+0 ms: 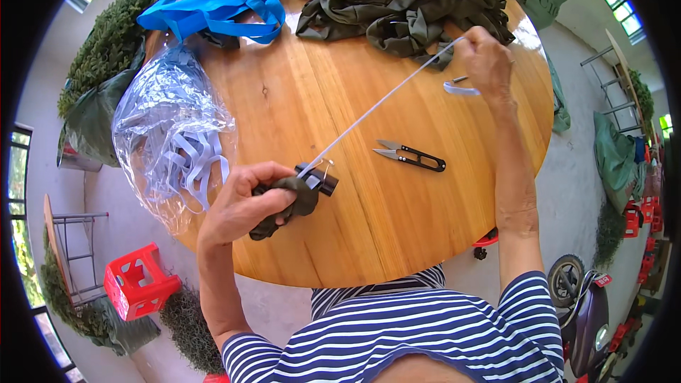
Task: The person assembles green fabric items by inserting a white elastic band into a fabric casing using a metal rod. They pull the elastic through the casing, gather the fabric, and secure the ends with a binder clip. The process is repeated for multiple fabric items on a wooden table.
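My left hand (250,202) is closed around a bunched piece of dark green cloth (301,197), with a black clip with a wire handle (327,183) at the cloth's edge. From there a thin white elastic strip (383,103) runs taut up to the right. Its far end is pinched in the fingers of my right hand (486,64), raised over the table's far right. Just beside that hand shows a small metal piece (460,79) with a short pale strip (462,90); whether I hold it is unclear. Black-handled thread snips (411,155) lie between my forearms on the wooden table.
A heap of dark green cloth pieces (397,0) covers the table's far side. A blue bag (213,0) lies at far left, above a clear plastic bag (159,110) of pale elastic strips (197,159). Beyond the round table (340,241) are a red stool (142,282) and a scooter (592,326).
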